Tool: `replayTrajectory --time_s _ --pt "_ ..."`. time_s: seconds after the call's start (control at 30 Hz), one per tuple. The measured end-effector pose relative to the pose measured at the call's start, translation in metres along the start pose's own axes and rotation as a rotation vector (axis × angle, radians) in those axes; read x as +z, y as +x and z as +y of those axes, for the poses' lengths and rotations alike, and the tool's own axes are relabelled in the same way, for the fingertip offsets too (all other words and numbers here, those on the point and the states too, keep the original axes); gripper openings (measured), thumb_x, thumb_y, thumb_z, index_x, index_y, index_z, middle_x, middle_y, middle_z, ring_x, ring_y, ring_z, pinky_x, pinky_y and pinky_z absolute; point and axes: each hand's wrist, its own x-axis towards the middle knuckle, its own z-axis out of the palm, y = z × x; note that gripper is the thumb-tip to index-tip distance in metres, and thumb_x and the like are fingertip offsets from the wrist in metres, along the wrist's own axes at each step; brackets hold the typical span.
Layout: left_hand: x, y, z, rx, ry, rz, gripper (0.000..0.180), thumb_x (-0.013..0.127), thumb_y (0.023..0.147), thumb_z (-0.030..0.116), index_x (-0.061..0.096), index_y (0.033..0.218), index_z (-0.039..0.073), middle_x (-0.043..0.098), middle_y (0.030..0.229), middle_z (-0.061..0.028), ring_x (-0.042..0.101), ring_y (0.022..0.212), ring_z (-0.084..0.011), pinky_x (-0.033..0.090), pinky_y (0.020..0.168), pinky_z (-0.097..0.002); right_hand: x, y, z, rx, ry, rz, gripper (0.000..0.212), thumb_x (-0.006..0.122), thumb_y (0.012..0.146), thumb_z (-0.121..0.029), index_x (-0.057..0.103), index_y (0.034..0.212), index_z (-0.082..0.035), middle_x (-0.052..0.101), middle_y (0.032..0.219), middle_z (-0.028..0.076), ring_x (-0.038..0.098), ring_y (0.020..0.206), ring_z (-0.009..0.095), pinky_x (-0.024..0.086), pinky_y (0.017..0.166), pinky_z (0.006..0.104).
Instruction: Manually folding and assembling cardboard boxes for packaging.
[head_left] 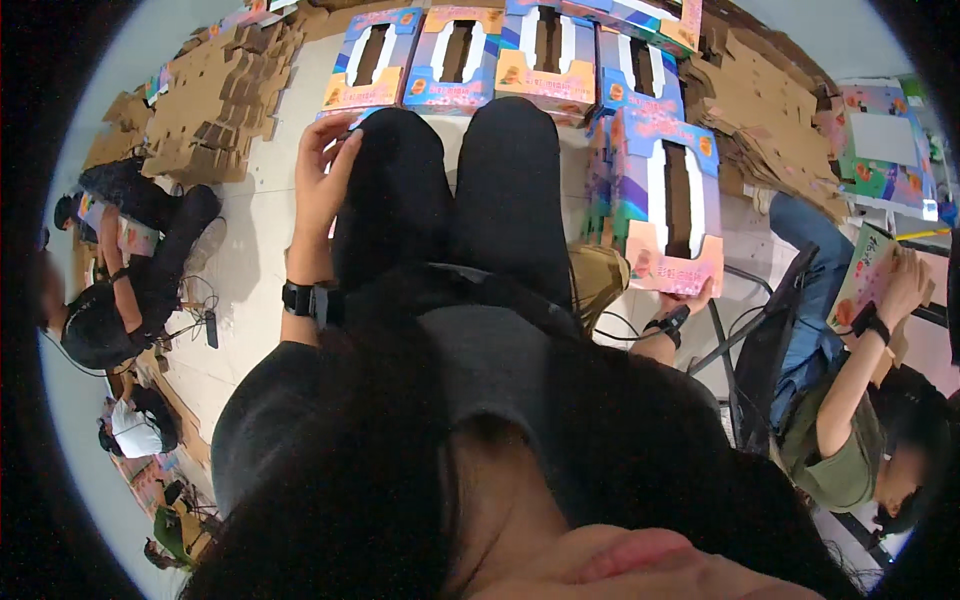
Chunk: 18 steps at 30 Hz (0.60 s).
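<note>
My right hand (690,298) is closed on the near end of a colourful carton (675,265) to the right of my knees. Its fingers are partly hidden by the carton. The carton is pink, blue and purple, with a long cut-out in its top that shows brown cardboard and white edges. Beside my left knee, my left hand (328,165) is raised with loosely bent fingers apart and nothing visible in them. Beyond my knees stands a row of similar cartons, among them an orange-topped carton (545,85) and a blue one (455,90).
Flattened brown cardboard (215,105) is stacked at the far left, with more cardboard sheets (770,110) at the far right. A co-worker (840,430) sits close on my right, holding a green-and-pink carton (868,270). Another person (110,310) sits on the left, near cables.
</note>
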Motion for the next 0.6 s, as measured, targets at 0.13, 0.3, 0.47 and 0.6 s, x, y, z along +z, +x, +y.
replayTrajectory --time_s 0.13,0.3,0.47,0.6 --pt "0.011 -0.004 0.000 0.029 -0.066 0.069 0.021 0.060 0.086 0.003 0.052 0.105 0.003 0.059 0.105 -0.0081 0.056 0.098 -0.0141 0.044 0.087 -0.0272 0.003 0.010 -0.002 0.164 -0.093 -0.014 0.072 0.059 0.072 -0.062 0.049 0.127 -0.017 0.051 0.126 0.009 0.049 0.115 0.029 0.039 0.092 0.0577" --pt "0.031 -0.003 0.006 0.118 -0.095 0.105 0.016 0.056 0.087 -0.001 0.051 0.101 0.002 0.060 0.101 -0.0093 0.058 0.094 -0.0137 0.044 0.086 -0.0256 0.002 0.035 0.005 -0.083 -0.803 0.221 0.087 0.062 0.067 -0.066 0.047 0.126 -0.005 0.050 0.125 0.018 0.048 0.115 0.031 0.037 0.095 0.0544" --pt "0.049 -0.004 0.004 0.149 -0.095 0.102 0.015 0.056 0.086 -0.001 0.051 0.100 0.002 0.062 0.095 -0.0083 0.059 0.091 -0.0135 0.044 0.085 -0.0247 0.034 0.017 0.012 -0.661 -1.735 0.480 0.102 0.064 0.063 -0.068 0.041 0.127 0.008 0.044 0.126 0.030 0.041 0.120 0.041 0.031 0.100 0.0515" --pt "0.047 -0.007 -0.001 0.180 0.008 0.124 0.015 0.057 0.086 0.000 0.052 0.099 0.003 0.062 0.094 -0.0070 0.059 0.089 -0.0128 0.045 0.081 -0.0244 0.073 0.018 0.032 -1.090 -1.843 -0.023 0.097 0.064 0.062 -0.068 0.046 0.128 0.000 0.046 0.126 0.028 0.037 0.121 0.044 0.029 0.103 0.0487"
